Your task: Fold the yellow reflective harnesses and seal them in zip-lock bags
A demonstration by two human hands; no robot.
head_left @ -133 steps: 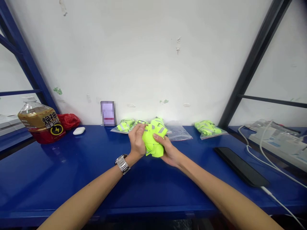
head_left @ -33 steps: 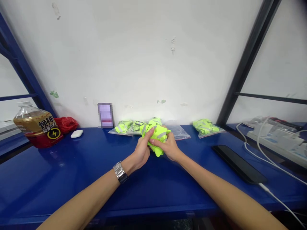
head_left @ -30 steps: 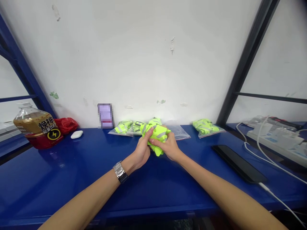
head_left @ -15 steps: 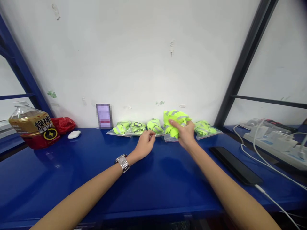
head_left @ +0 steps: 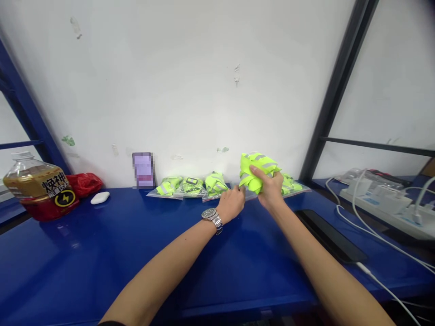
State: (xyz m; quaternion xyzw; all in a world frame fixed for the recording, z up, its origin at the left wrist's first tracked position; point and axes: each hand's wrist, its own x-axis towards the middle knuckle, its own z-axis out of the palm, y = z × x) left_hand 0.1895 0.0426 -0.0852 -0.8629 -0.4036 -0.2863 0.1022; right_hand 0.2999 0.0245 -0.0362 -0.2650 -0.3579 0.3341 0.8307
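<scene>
My right hand (head_left: 272, 188) grips a folded yellow-green vest with grey stripes (head_left: 256, 172), raised a little above the blue table (head_left: 142, 244). Left of it, my left hand (head_left: 231, 201), with a metal watch on the wrist, has its fingers closed on the edge of a clear plastic bag (head_left: 250, 195). Bagged yellow-green vests stand along the wall: one at the left (head_left: 169, 185), one beside it (head_left: 192, 186), one near my left hand (head_left: 215, 183), and one partly hidden behind my right hand (head_left: 290, 184).
At the left are a large drink bottle (head_left: 41, 190), a red plastic bag (head_left: 84, 183) and a white case (head_left: 100, 198). A phone-like screen (head_left: 143, 171) leans on the wall. A black phone (head_left: 333, 235) on a cable and a power strip (head_left: 384, 203) are at the right.
My left hand has moved right, from beside the third bagged vest to the bag by my right hand. The view has shifted slightly; my right hand still holds the vest.
</scene>
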